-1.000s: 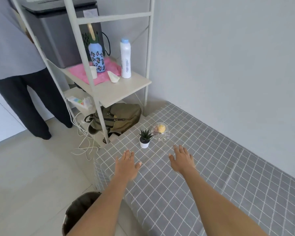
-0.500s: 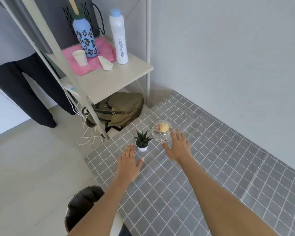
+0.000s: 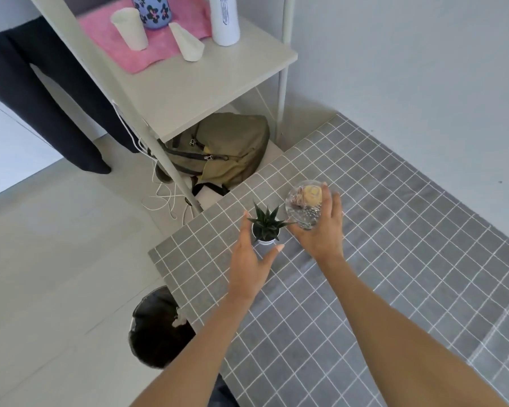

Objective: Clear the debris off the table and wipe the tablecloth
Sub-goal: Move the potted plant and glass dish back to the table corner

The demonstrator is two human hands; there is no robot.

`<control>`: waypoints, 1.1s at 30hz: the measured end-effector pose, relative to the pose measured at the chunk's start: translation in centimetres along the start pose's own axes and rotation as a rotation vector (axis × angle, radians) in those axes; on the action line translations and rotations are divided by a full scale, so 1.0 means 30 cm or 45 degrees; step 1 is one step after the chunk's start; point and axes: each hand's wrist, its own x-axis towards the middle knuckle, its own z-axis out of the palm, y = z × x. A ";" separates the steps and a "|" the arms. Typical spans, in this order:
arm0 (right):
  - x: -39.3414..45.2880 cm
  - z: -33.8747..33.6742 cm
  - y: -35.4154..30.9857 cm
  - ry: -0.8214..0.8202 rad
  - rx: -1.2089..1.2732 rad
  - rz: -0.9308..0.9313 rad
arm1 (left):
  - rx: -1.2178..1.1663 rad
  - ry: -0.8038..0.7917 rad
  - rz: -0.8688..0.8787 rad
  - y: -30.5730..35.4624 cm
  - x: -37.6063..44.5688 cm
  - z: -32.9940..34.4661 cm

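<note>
Both hands have reached forward since a moment ago: right hand (image 3: 321,230) now holds the glass dish (image 3: 304,205) of scraps, tilted off the bench (image 3: 394,259), likely bound for the bin (image 3: 156,330); left hand (image 3: 249,259), grip wide, cups the plant (image 3: 265,227) to shift it for wiping

Grey tablecloth (image 3: 394,259) with a white grid pattern, spread flat over the table, one corner nearest the bin. Clear glass dish (image 3: 304,204) tilted and raised near that corner, containing yellowish and pale debris (kind cannot be told). Small spiky green plant (image 3: 266,223) in a white pot, upright, just beside the dish.
</note>
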 end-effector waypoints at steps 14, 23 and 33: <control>0.049 0.048 0.051 0.162 0.020 -0.126 | -0.020 0.090 0.105 -0.023 0.028 0.035; 0.032 0.040 0.055 0.210 0.056 -0.182 | -0.033 0.134 0.128 -0.010 0.007 -0.006; -0.124 -0.015 0.117 0.272 0.033 -0.151 | 0.085 0.057 0.223 0.012 -0.047 -0.043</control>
